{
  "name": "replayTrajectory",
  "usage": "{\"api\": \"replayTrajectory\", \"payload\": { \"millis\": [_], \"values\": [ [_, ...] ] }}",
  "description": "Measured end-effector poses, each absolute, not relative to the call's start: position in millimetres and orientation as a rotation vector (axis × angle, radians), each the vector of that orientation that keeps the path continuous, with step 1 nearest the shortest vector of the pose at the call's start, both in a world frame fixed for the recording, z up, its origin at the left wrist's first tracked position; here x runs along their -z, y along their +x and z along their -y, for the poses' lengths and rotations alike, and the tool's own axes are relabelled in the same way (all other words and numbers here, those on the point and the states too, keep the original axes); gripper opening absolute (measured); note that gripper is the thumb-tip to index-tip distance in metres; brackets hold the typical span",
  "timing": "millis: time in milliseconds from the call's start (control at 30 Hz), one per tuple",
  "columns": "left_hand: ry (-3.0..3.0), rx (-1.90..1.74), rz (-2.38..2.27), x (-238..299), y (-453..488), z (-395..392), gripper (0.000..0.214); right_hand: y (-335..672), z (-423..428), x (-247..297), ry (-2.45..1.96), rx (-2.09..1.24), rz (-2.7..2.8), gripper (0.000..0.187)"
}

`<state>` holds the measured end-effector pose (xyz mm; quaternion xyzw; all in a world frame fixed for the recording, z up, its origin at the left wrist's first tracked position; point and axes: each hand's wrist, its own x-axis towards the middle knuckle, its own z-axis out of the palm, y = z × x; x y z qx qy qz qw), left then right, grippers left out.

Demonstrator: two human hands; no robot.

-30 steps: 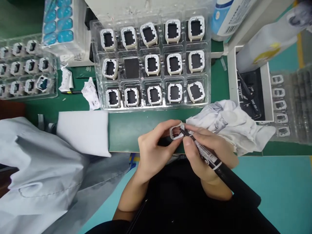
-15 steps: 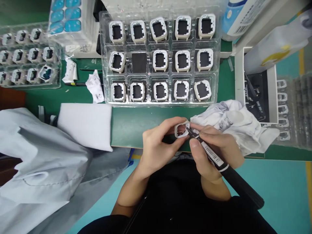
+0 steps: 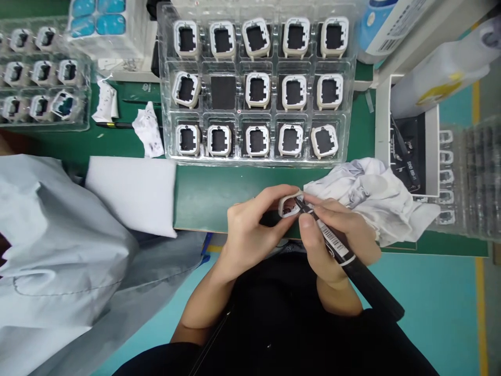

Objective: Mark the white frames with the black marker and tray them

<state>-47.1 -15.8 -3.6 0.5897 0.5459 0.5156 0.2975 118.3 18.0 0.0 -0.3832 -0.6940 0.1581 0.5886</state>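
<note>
My left hand [image 3: 252, 235] pinches a small white watch-case frame [image 3: 288, 205] between thumb and fingers, just over the table's front edge. In my right hand [image 3: 332, 240] is a black marker pen [image 3: 336, 243] with a barcode label, its dark tip touching or very near the frame's right inner edge. Its thick black end points down to the right. Beyond my hands lies a clear plastic tray [image 3: 254, 163] with rows of similar white frames; one pocket [image 3: 223, 93] in the middle row shows only its black pad.
A crumpled white cloth [image 3: 364, 196] lies right of my hands, a white foam sheet [image 3: 131, 196] to the left. A white box [image 3: 432, 151] and bottle [image 3: 442, 78] stand at right. Another tray [image 3: 47, 122] is far left. A person's light-blue garment [image 3: 58, 250] fills the lower left.
The view has shifted slightly. The watch-case frame is tilted more in my left hand, and the marker's back end has swung a little toward the left and up.
</note>
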Motion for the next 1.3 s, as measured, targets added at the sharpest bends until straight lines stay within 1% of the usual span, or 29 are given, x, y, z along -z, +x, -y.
{"api": "replayTrajectory", "payload": {
  "millis": [200,467,667,867,1133,1300],
  "values": [
    [1.598,-1.366,-1.515,5.5,-45.5,18.4,0.031,119.5,-17.4,-5.7,-0.929,-0.380,1.650,0.016],
    [1.625,-1.382,-1.516,5.5,-45.6,18.9,0.031,120.0,-17.5,-7.0,-0.931,-0.411,1.647,0.023],
    [1.648,-1.362,-1.543,5.2,-45.7,18.6,0.028,119.4,-16.7,-3.9,-0.912,-0.399,1.612,0.023],
    [1.726,-1.399,-1.524,6.2,-45.8,17.7,0.033,120.3,-18.1,-4.2,-0.898,-0.397,1.634,0.032],
    [1.816,-1.375,-1.581,6.7,-46.2,18.0,0.031,116.7,-25.2,-7.5,-0.822,-0.346,1.625,0.026],
    [1.894,-1.360,-1.610,9.3,-48.5,19.4,0.028,113.6,-22.8,-5.5,-0.867,-0.227,1.653,0.025]
  ]
}}
